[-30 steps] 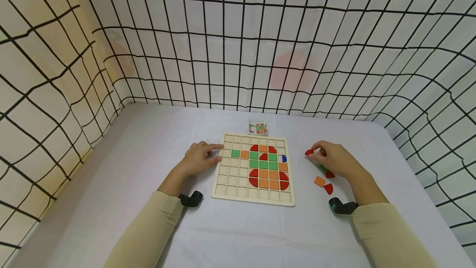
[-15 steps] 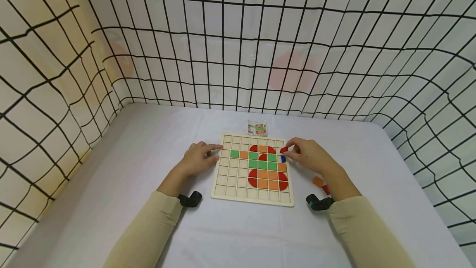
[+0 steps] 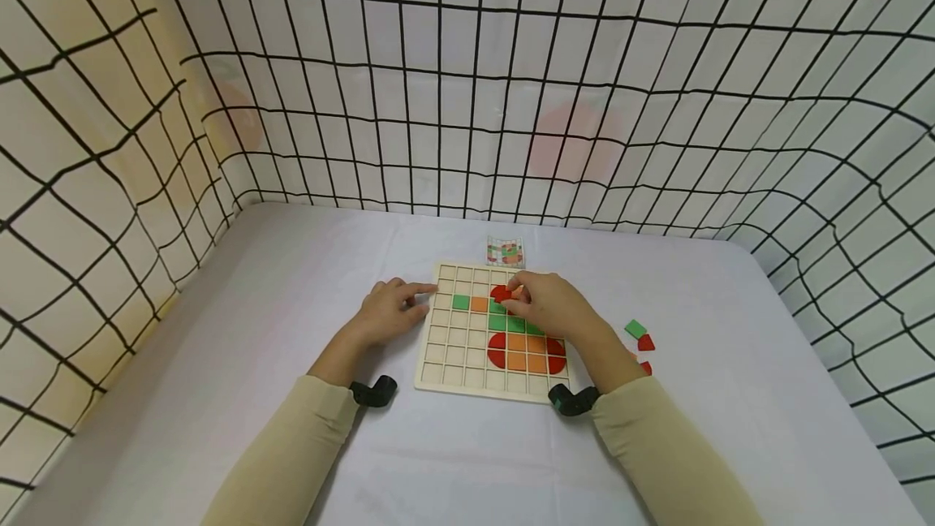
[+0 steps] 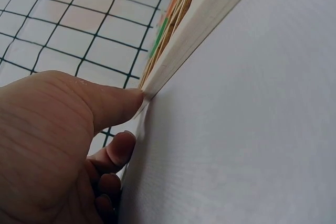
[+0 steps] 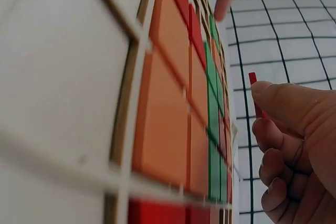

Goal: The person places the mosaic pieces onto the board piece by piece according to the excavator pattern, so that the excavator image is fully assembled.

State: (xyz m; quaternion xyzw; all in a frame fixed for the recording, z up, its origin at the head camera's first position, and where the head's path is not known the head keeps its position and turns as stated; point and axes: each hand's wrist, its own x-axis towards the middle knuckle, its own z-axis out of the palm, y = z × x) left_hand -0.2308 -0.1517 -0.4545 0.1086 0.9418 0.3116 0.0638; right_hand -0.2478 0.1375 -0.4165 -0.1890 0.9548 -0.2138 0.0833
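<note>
A pale gridded board (image 3: pixel 454 355) lies on the white cloth, with green, orange and red tiles set in its squares. My right hand (image 3: pixel 561 307) is over the board's upper part, pinching a red tile (image 5: pixel 252 77) between thumb and fingers. In the right wrist view that tile stands out edge-on, apart from the board. The hand hides several upper right squares in the head view. My left hand (image 3: pixel 387 311) lies at the board's left edge, index finger extended to it. In the left wrist view the thumb (image 4: pixel 118 103) touches the board's side.
A small patterned card (image 3: pixel 506 252) lies just behind the board. To the right are a loose green tile (image 3: pixel 635 329) and a red tile (image 3: pixel 646 342), with more pieces partly hidden by my right arm. Black wire mesh (image 3: pixel 467 104) surrounds the table's back and sides.
My right hand has travelled left from the loose tiles to over the board, carrying the red tile. The left hand has stayed at the board's edge.
</note>
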